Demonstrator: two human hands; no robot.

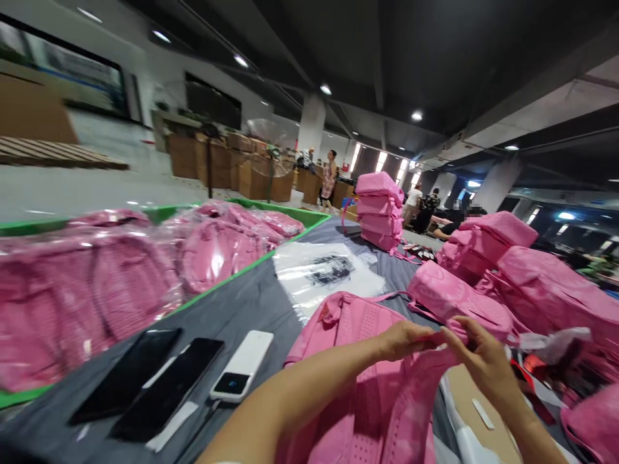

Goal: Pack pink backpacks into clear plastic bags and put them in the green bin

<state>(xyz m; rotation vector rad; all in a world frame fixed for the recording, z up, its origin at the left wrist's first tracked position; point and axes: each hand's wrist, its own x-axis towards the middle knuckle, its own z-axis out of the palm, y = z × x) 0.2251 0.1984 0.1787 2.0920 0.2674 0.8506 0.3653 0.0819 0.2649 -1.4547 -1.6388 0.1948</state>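
Grey cloth (242,299) covered the worktable, beneath a dark ceiling dotted with lit lamps. On it, at five o'clock in the view, lay a pink backpack (367,412), strap side up. Its fabric was candy pink, clouded with paler patches along the lifted strap (430,380), and rows of small darker dots ran down its panels; whether these were holes or print could not be told. Raised seams edged the back, and a little red showed near its top.

The left hand (403,340) had its fingertips closed at the strap's upper end, where a scrap of dark red showed. The right hand (478,351) pinched bunched pink fabric there between thumb and curled fingers, just beside the left.

Taking the backpack as the dial's centre, a white power bank (246,364) with a lit display lay at nine o'clock, and two black phones (169,393) beyond it. A glossy plastic sheet (290,270) with black markings was at twelve, a stack of pink bags (380,216) farther out, and more pink bags (556,283) at two. At ten, a green-rimmed bin (232,278) held plastic-wrapped pink backpacks (217,251). Cardboard boxes (251,180) stood at eleven, a person (329,177) near them.
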